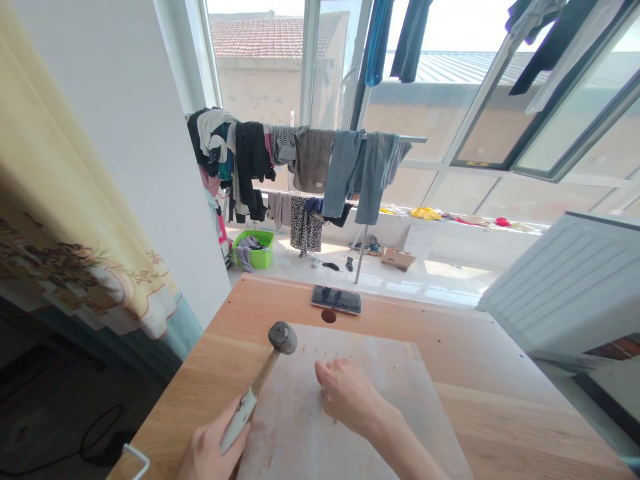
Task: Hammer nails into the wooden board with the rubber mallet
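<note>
My left hand (213, 440) is wrapped round the pale grip of a rubber mallet (265, 373). The mallet's dark head points away from me, near the far left corner of a whitish board (380, 373). Over the middle of that board is my right hand (347, 393), its fingers curled in and pressed together. Whatever those fingers may hold is hidden behind them. Small brown crumbs or bits lie scattered on the board around the right hand.
The board lies on a wooden table (500, 387). A phone (336, 300) rests beyond it beside a round dark hole (329, 316). A laundry rack (415, 139) with clothes, a green basket (263, 257) and a cardboard box (397, 259) stand past the table. A curtain (100, 200) hangs at left.
</note>
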